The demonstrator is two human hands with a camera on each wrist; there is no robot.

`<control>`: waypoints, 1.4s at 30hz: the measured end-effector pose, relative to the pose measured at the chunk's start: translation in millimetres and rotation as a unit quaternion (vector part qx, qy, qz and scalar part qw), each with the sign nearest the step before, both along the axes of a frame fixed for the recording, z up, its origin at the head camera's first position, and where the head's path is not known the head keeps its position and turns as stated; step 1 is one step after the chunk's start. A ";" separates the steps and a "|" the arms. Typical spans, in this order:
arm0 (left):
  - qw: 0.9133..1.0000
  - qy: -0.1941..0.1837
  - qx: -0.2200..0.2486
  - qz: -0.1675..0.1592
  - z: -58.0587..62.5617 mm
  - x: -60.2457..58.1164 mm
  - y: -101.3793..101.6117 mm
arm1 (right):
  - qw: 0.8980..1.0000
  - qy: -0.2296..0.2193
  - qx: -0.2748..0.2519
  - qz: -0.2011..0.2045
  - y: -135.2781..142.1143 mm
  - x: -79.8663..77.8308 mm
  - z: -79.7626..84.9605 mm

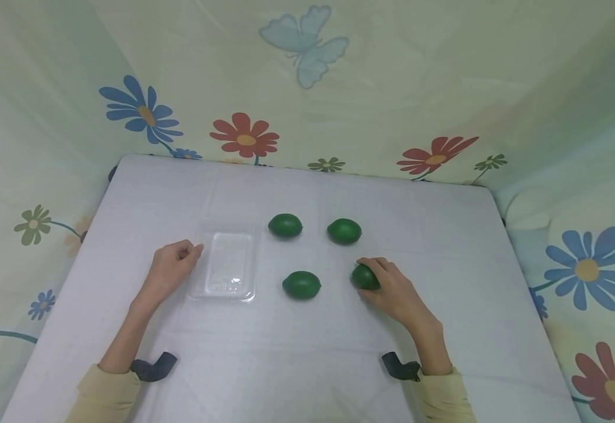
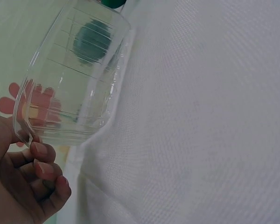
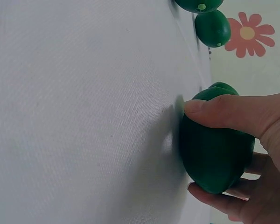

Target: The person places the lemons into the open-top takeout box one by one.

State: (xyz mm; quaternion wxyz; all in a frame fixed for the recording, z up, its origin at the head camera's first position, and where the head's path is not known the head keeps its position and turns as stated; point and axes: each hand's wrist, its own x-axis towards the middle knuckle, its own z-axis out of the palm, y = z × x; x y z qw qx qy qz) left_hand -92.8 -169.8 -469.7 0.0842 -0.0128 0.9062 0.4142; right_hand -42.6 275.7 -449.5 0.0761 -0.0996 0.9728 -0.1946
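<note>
A clear plastic box [image 1: 255, 258] stands on the table's left half, and my left hand [image 1: 174, 262] pinches its left rim between thumb and curled fingers. The left wrist view shows the rim of the same box [image 2: 67, 70] between the fingertips. On the right, my right hand [image 1: 392, 291] grips a green lime [image 1: 363, 277], thumb on one side and fingers on the other. In the right wrist view that lime [image 3: 214, 149] is at the table surface. Three more limes lie between the hands: one nearer [image 1: 301, 285], two farther back [image 1: 285, 225] [image 1: 344, 231].
A white cloth covers the table [image 1: 286, 370]. Behind it hangs a curtain [image 1: 381, 88] printed with flowers and a butterfly. A dark curved piece sits by each wrist, the left one [image 1: 154, 368] and the right one [image 1: 400, 367].
</note>
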 end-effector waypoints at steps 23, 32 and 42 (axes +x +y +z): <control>1.000 0.017 -0.014 -0.005 -3.4 0.6 -6.1 | 0.995 0.078 -0.031 0.058 -21.8 5.0 30.3; 1.000 0.017 -0.015 -0.003 -5.5 -0.2 -4.2 | 0.989 0.102 -0.038 0.098 -44.5 7.0 53.8; 1.000 0.028 -0.011 -0.003 -4.8 0.6 -1.9 | 0.973 0.158 -0.036 0.165 -67.8 2.3 65.3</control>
